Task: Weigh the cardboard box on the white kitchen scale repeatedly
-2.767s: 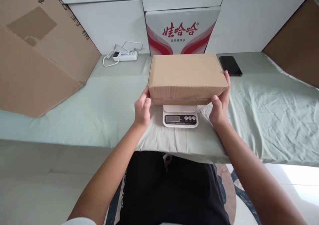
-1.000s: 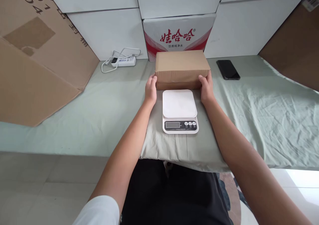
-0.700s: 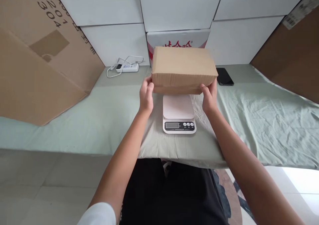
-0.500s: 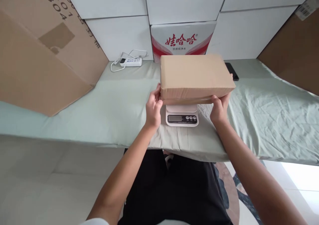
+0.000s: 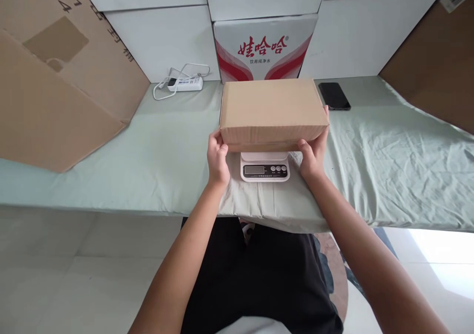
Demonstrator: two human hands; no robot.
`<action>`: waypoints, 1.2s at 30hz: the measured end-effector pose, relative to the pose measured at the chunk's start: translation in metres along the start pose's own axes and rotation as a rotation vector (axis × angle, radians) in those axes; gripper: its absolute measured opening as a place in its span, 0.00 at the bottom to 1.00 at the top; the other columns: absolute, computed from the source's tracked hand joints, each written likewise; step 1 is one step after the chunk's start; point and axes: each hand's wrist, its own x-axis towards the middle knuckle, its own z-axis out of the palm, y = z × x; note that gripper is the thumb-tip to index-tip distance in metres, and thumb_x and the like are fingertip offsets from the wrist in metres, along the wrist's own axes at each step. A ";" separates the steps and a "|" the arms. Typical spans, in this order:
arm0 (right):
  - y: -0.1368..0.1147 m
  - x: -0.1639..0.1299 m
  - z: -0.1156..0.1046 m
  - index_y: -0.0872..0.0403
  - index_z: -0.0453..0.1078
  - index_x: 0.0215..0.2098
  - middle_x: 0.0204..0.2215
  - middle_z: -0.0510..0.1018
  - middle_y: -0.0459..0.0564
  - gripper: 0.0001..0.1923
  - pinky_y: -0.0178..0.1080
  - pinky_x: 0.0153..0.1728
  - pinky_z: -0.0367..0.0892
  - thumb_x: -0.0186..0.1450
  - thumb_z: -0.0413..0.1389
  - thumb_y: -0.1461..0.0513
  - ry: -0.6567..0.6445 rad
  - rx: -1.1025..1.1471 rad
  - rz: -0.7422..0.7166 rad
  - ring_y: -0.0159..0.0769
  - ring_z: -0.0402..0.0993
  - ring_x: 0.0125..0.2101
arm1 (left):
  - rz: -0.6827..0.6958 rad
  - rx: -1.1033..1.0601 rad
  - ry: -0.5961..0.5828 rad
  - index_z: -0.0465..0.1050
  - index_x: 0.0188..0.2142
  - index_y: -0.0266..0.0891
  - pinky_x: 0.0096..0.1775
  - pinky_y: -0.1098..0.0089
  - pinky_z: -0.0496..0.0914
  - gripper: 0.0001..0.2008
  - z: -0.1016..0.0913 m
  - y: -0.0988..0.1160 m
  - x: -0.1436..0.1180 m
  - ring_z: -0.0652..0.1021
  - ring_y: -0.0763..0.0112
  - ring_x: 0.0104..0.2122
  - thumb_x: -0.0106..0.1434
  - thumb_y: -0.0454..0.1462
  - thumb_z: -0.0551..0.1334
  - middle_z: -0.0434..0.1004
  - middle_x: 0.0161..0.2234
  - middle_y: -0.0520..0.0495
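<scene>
A brown cardboard box is between my two hands, over a white digital kitchen scale. My left hand grips the box's near left corner, thumb on the front face. At the near right corner my right hand is closed on it, thumb on the front and fingers along the side. The box hides the scale's weighing plate, so I cannot tell whether the two touch. Only the scale's display and buttons show in front, and no digits are readable.
A black phone lies behind my right hand. Back left is a white power strip with its cable. A printed white carton stands behind the box. Large cardboard boxes flank the pale green cloth, left and right.
The box has shifted left over the scale with both hands still on it, uncovering more of the phone. The camera view has also moved slightly.
</scene>
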 end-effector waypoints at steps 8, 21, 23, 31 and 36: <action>-0.010 0.004 -0.001 0.31 0.55 0.81 0.77 0.68 0.48 0.53 0.70 0.81 0.56 0.62 0.56 0.28 0.053 0.006 0.012 0.62 0.61 0.80 | -0.093 0.001 0.014 0.77 0.66 0.51 0.73 0.53 0.71 0.29 0.000 0.009 -0.001 0.70 0.49 0.78 0.67 0.47 0.63 0.78 0.72 0.44; -0.008 0.005 0.000 0.29 0.54 0.81 0.82 0.62 0.43 0.52 0.71 0.84 0.50 0.65 0.54 0.26 -0.032 0.060 -0.025 0.61 0.53 0.84 | -0.078 0.013 -0.044 0.84 0.56 0.48 0.68 0.49 0.75 0.21 0.004 0.020 -0.004 0.79 0.43 0.69 0.65 0.44 0.64 0.87 0.59 0.42; -0.009 0.004 0.002 0.28 0.53 0.82 0.82 0.61 0.43 0.52 0.69 0.84 0.51 0.65 0.54 0.26 -0.050 0.067 -0.019 0.61 0.52 0.84 | -0.079 -0.006 -0.067 0.84 0.54 0.49 0.69 0.49 0.74 0.19 0.005 0.020 -0.004 0.77 0.42 0.70 0.64 0.44 0.65 0.87 0.59 0.43; -0.058 0.033 -0.019 0.22 0.57 0.79 0.81 0.61 0.35 0.44 0.64 0.85 0.57 0.68 0.59 0.31 -0.135 0.045 -0.088 0.62 0.56 0.82 | -0.162 -0.087 -0.197 0.84 0.49 0.47 0.72 0.46 0.73 0.16 -0.002 0.076 0.029 0.73 0.40 0.73 0.62 0.42 0.66 0.86 0.58 0.42; -0.055 0.095 -0.015 0.14 0.59 0.73 0.77 0.64 0.23 0.26 0.52 0.86 0.57 0.78 0.50 0.40 -0.056 -0.079 -0.347 0.49 0.54 0.83 | -0.101 -0.140 -0.221 0.80 0.48 0.45 0.74 0.44 0.70 0.13 0.019 0.083 0.088 0.74 0.44 0.73 0.75 0.44 0.58 0.84 0.52 0.43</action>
